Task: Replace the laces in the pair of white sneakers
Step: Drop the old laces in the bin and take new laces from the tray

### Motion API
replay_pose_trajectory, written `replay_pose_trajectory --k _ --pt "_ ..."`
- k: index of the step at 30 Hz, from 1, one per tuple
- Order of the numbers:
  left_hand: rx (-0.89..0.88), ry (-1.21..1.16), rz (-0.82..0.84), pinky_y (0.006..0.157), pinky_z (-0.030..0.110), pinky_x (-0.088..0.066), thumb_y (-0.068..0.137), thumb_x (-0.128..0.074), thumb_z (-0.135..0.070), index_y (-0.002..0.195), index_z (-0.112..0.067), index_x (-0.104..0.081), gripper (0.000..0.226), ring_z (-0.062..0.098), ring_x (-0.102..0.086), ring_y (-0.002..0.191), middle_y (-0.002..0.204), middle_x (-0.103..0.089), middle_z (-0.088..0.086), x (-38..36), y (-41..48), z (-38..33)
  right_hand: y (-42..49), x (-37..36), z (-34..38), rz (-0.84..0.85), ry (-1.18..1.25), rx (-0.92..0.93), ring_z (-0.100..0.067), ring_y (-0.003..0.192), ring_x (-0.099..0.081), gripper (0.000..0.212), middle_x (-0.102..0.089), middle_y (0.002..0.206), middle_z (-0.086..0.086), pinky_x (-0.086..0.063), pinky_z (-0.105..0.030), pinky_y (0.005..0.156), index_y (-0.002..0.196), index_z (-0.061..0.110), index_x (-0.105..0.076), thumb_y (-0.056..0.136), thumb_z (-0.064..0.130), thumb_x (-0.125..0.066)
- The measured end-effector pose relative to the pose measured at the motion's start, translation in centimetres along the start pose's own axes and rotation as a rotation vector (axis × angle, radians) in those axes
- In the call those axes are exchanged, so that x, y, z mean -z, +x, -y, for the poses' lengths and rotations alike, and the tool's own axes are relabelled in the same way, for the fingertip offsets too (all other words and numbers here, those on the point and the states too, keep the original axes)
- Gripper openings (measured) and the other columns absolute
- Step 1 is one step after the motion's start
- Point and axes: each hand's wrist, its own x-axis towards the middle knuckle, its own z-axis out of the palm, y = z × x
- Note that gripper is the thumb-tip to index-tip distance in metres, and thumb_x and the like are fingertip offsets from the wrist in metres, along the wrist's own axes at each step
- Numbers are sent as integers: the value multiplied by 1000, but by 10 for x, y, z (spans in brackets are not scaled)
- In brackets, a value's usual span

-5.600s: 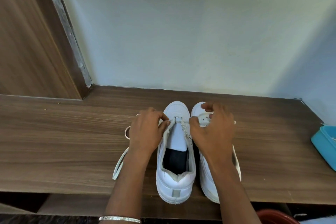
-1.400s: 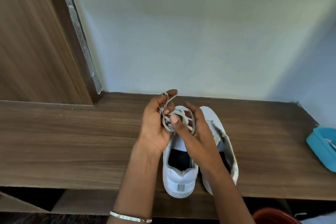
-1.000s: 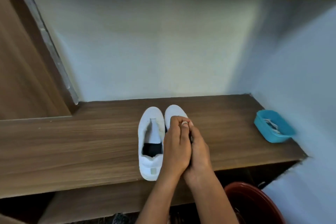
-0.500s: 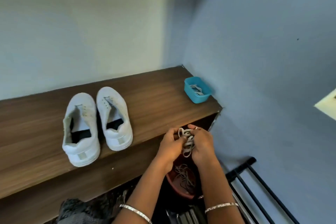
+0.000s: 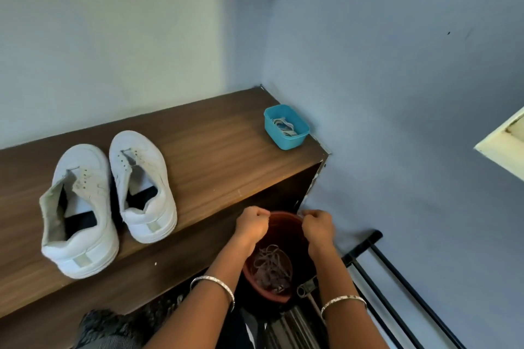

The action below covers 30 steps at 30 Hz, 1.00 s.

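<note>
1. The fingers (image 5: 256, 214) of the left hand (image 5: 251, 226) and those of the right hand (image 5: 317, 226) are curled into loose fists directly above the red bucket (image 5: 272, 296). Nothing is seen to be held. A pale fleck at the fingertips is too small to be identified.
2. The old laces (image 5: 272, 266) are found in a loose tangle at the bottom of the bucket, below both fists.
3. The pair of white sneakers (image 5: 147, 224) is stood on the wooden shelf (image 5: 221, 156), left of the bucket and well apart from it, with the eyelets bare.
4. What appear to be fresh laces (image 5: 283, 125) are kept in the blue tub (image 5: 286, 142), beyond the bucket at the shelf's far corner.
5. A lace is judged to be light, limp and easily knotted, so it is best pinched at its stiff tip, from where it can be fed through an eyelet. A sneaker is judged light with a soft upper, and is best steadied by the eyelet flap.
6. Half a second ago a bundle of laces was gripped between both hands above the bucket. It is now gone from the hands, and the tangle in the bucket looks fuller. The sneakers and the tub are unmoved.
</note>
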Motion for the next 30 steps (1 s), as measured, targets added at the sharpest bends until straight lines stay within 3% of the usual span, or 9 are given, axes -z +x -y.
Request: replay_pose_trajectory --k 3,5,6,9,13,16,20,25,30 --pt "-86 -88 -39 85 33 -59 103 -47 -10 98 -18 -67 22 20 -70 93 103 -69 7 11 2 -21 4 8 18 -81 78 102 -5 74 -55 21 -67 102 -2 -41 -19 62 106 12 -70 100 8 -50" --pt "-164 -141 -59 81 31 -58 104 -46 -11 100 -16 -66 20 18 -70 90 100 -69 7 18 1 -41 10 8 35 -116 120 185 -2 70 -56 18 -67 91 3 -41 -12 55 101 16 -71 99 10 -55" --pt "-201 -153 -85 80 30 -58 104 -47 -12 101 -16 -66 20 17 -70 88 99 -69 6 21 3 -53 12 8 47 -123 145 225 -5 71 -60 16 -69 90 3 -46 -13 58 100 17 -71 98 12 -57" --pt "-265 -208 -171 81 29 -59 104 -48 -14 109 -14 -67 20 13 -69 88 99 -70 1 29 12 -83 21 6 79 -151 194 307 -17 85 -69 13 -72 94 -2 -59 -36 83 103 16 -71 96 17 -60" --pt "-296 -271 -183 93 34 -56 105 -45 -15 128 -14 -61 28 12 -64 96 113 -65 0 34 27 -118 38 11 123 -189 170 379 -22 107 -64 26 -68 117 -6 -52 -35 96 123 10 -63 100 21 -56" --pt "-249 -354 -145 95 36 -56 105 -45 -15 133 -13 -56 30 15 -63 100 103 -61 -2 31 39 -138 57 11 146 -159 117 365 -26 123 -57 37 -62 132 -10 -46 -35 103 137 10 -54 102 22 -52" --pt "-193 -392 -121 93 40 -57 103 -51 -19 127 -10 -58 26 22 -66 102 92 -60 -1 21 57 -156 81 4 158 -78 75 354 -27 129 -54 41 -57 140 -12 -43 -33 104 141 10 -52 103 25 -51" --pt "-132 -370 -153 83 38 -61 100 -56 -16 124 -7 -60 26 23 -70 95 108 -67 10 15 77 -166 99 -8 161 -64 74 360 -24 126 -56 36 -58 138 -9 -47 -29 96 137 12 -57 103 17 -50" --pt "-120 -311 -169 76 36 -63 98 -55 -14 119 -7 -64 24 21 -71 88 105 -70 10 16 80 -168 103 -13 156 -96 60 393 -24 118 -62 34 -65 130 -10 -56 -35 93 130 13 -61 98 6 -53"
